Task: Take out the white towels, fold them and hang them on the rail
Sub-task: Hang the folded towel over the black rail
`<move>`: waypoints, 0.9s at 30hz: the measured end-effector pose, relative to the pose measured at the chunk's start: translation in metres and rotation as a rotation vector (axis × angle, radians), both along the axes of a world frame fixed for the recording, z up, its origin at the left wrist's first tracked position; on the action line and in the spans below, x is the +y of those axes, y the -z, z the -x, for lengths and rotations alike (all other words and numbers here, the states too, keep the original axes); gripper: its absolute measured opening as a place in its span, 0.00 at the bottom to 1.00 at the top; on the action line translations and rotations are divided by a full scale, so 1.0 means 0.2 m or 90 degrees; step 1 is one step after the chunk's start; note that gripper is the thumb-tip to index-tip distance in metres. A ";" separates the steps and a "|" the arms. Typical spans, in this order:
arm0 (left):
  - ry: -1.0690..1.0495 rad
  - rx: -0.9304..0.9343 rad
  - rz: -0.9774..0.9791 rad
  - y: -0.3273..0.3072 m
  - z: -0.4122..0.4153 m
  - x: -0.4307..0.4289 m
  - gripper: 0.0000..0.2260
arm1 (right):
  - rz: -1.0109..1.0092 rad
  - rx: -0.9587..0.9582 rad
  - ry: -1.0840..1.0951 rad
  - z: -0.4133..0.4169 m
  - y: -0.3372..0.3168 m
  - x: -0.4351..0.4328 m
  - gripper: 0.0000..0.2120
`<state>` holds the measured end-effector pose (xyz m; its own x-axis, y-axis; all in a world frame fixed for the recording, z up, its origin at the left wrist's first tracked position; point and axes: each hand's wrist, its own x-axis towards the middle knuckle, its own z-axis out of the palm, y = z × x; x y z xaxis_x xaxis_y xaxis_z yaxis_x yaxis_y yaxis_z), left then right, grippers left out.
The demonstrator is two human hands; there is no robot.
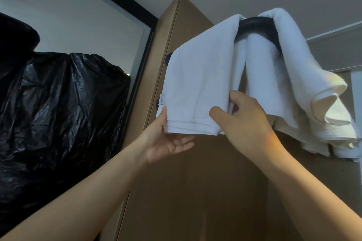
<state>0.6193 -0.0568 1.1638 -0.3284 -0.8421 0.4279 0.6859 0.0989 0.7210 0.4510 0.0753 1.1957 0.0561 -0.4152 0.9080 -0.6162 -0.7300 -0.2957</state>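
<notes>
Folded towel [199, 84] and rumpled towel [293, 76] both hang on the black rail [254, 25] — right hand [244, 123] pinches the former, left hand [166, 141] slack-fingered beneath.

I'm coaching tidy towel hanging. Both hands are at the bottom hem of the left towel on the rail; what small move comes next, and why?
Probably a gentle downward tug to even the hem: the left towel drapes over the black rail, the right hand pinches its lower right edge, the left hand touches its other corner.
</notes>
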 end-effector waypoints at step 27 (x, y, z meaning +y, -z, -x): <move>-0.001 0.123 0.107 -0.03 0.06 -0.11 0.33 | 0.044 -0.009 0.075 0.08 0.02 0.00 0.11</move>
<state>0.6068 -0.0788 1.1694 -0.2252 -0.7543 0.6167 0.8091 0.2078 0.5497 0.4358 0.0745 1.1926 -0.0021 -0.3547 0.9350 -0.6945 -0.6722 -0.2566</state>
